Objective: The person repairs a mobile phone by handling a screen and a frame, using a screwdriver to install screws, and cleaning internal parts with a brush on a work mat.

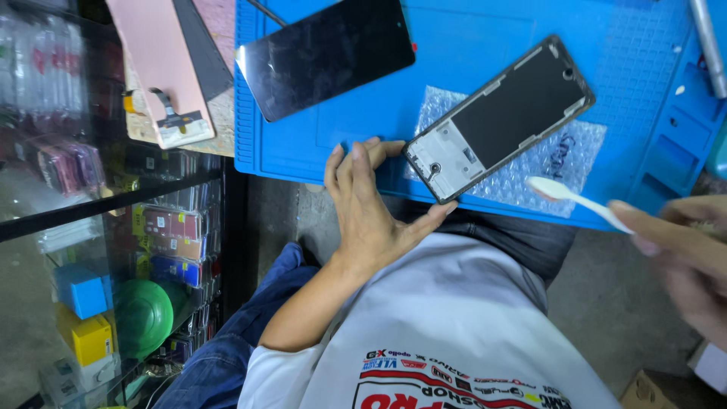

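Left hand (371,208): my open fingers brace the phone frame (500,117) steady on the blue mat (454,45).
Right hand (685,254): I pinch a white plastic pry tool (575,198), tip aimed at the frame.

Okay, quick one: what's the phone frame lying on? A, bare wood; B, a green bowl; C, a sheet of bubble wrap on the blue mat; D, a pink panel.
C: the phone frame lies on clear bubble wrap spread on the blue mat, with the left hand at its lower end.

blue mat (485,38): phone frame (500,119), screen panel (326,53), bubble wrap (560,163).
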